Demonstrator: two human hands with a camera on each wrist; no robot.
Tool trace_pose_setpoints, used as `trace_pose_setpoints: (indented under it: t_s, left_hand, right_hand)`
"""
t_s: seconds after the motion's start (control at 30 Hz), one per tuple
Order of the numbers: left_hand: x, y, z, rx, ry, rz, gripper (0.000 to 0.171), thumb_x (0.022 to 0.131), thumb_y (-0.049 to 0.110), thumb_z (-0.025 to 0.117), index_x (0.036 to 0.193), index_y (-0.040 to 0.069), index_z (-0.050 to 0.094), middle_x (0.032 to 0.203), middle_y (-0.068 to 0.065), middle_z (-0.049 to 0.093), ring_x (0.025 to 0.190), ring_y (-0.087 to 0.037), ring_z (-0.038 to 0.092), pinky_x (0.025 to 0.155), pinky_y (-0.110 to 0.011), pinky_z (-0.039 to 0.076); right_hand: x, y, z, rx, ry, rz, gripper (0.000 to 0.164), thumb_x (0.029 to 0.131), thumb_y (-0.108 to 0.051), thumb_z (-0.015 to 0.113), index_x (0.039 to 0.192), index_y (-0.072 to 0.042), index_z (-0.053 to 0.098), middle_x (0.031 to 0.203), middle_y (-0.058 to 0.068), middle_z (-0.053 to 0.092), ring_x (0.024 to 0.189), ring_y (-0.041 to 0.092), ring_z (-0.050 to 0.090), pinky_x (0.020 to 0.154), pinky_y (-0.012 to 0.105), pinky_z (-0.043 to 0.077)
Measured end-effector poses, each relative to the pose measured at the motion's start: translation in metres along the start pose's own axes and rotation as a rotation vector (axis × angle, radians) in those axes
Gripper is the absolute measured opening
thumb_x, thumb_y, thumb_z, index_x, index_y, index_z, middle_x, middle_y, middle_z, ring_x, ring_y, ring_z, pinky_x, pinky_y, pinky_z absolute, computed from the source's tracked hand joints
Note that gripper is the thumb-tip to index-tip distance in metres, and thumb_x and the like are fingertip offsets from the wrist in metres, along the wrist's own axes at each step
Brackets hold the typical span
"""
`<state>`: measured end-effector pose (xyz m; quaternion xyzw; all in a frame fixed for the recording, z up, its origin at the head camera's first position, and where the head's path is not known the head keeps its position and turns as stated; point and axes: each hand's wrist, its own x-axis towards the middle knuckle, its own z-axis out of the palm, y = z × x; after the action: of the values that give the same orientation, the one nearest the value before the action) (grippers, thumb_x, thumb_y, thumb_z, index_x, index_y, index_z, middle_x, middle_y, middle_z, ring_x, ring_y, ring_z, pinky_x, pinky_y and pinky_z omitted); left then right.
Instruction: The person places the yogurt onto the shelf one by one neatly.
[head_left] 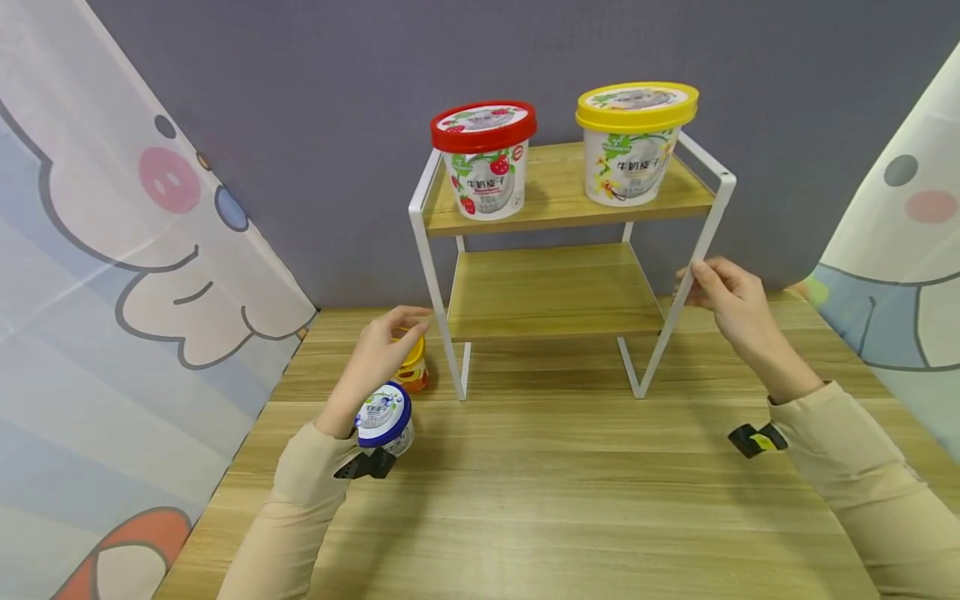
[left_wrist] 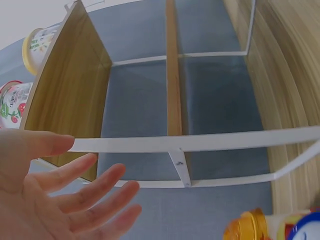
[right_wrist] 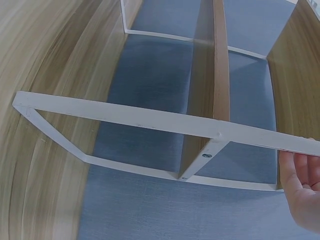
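A two-tier wooden shelf rack (head_left: 555,292) with a white metal frame stands upright on the table. On its top board sit a red-lidded tub (head_left: 487,162) at left and a yellow-lidded tub (head_left: 633,146) at right. My right hand (head_left: 731,300) grips the right front post, thumb in front and fingers partly hidden behind; the right wrist view shows that hand (right_wrist: 302,192) at the frame. Beside the left post is my left hand (head_left: 386,346), its fingers spread in the left wrist view (left_wrist: 75,200). Whether its thumb touches the frame I cannot tell.
Below my left wrist stands a blue-lidded tub (head_left: 386,417). Behind it is a smaller yellow-topped container (head_left: 412,371), partly covered by my left hand. A grey wall (head_left: 360,167) rises behind the rack, with cartoon-printed curtains (head_left: 75,333) on both sides.
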<state>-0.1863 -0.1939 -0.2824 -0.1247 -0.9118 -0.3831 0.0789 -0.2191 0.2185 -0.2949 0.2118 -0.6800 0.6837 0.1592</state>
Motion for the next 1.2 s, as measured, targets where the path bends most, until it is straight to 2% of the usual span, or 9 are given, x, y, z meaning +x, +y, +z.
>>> trace_pose_setpoints:
  t_s: [0.23, 0.37, 0.57, 0.8, 0.93, 1.1, 1.2]
  left_hand:
    - [-0.014, -0.006, -0.003, 0.135, -0.094, 0.002, 0.029, 0.091, 0.023, 0.05, 0.112, 0.005, 0.057, 0.1, -0.014, 0.062, 0.093, -0.03, 0.058, 0.073, -0.04, 0.049]
    - [-0.021, -0.014, -0.004, 0.186, -0.132, 0.053, 0.026, 0.09, 0.021, 0.052, 0.11, 0.005, 0.058, 0.099, -0.01, 0.063, 0.09, -0.027, 0.059, 0.075, -0.04, 0.049]
    - [-0.03, -0.023, -0.004, 0.268, -0.197, 0.151, 0.027, 0.088, 0.02, 0.055, 0.11, 0.004, 0.059, 0.108, -0.01, 0.059, 0.098, -0.028, 0.056, 0.082, -0.043, 0.046]
    - [-0.043, -0.036, -0.003, 0.378, -0.231, 0.161, 0.024, 0.087, 0.021, 0.056, 0.108, 0.008, 0.06, 0.109, -0.011, 0.058, 0.101, -0.03, 0.055, 0.084, -0.046, 0.043]
    - [-0.05, -0.045, -0.003, 0.413, -0.251, 0.202, 0.023, 0.085, 0.019, 0.06, 0.105, 0.008, 0.061, 0.108, -0.012, 0.058, 0.101, -0.032, 0.054, 0.084, -0.047, 0.043]
    - [-0.057, -0.053, -0.006, 0.453, -0.287, 0.214, 0.031, 0.08, 0.022, 0.064, 0.108, 0.007, 0.06, 0.114, -0.014, 0.054, 0.107, -0.036, 0.048, 0.087, -0.055, 0.037]
    - [-0.061, -0.056, -0.007, 0.479, -0.301, 0.18, 0.042, 0.078, 0.024, 0.066, 0.114, 0.006, 0.056, 0.122, -0.02, 0.047, 0.112, -0.042, 0.041, 0.088, -0.061, 0.031]
  right_hand:
    - [0.001, 0.001, 0.002, 0.027, -0.006, -0.007, 0.018, 0.092, -0.011, 0.044, 0.088, -0.006, 0.061, 0.085, -0.002, 0.06, 0.072, 0.008, 0.058, 0.066, 0.013, 0.048]
    - [0.001, 0.002, 0.002, 0.043, -0.001, -0.014, 0.018, 0.092, -0.01, 0.044, 0.088, -0.004, 0.061, 0.082, -0.002, 0.06, 0.071, 0.008, 0.058, 0.065, 0.014, 0.048]
    - [0.001, 0.002, 0.0, 0.039, 0.001, -0.011, 0.018, 0.092, -0.011, 0.044, 0.088, -0.006, 0.061, 0.083, -0.001, 0.06, 0.071, 0.008, 0.058, 0.065, 0.014, 0.048]
    - [0.001, 0.001, 0.0, 0.002, 0.003, 0.005, 0.017, 0.092, -0.013, 0.045, 0.088, -0.01, 0.062, 0.088, -0.001, 0.059, 0.073, 0.008, 0.057, 0.065, 0.013, 0.048]
    - [0.001, 0.0, 0.0, 0.013, -0.003, 0.005, 0.017, 0.092, -0.013, 0.045, 0.088, -0.007, 0.061, 0.086, 0.0, 0.059, 0.073, 0.009, 0.057, 0.066, 0.014, 0.048]
    - [0.001, 0.0, 0.001, 0.022, 0.004, 0.002, 0.018, 0.092, -0.013, 0.045, 0.088, -0.006, 0.061, 0.083, -0.001, 0.059, 0.071, 0.009, 0.057, 0.065, 0.014, 0.049]
    - [0.001, 0.001, 0.001, 0.035, 0.004, 0.001, 0.018, 0.092, -0.012, 0.045, 0.087, -0.006, 0.061, 0.082, 0.0, 0.059, 0.071, 0.009, 0.057, 0.065, 0.014, 0.049]
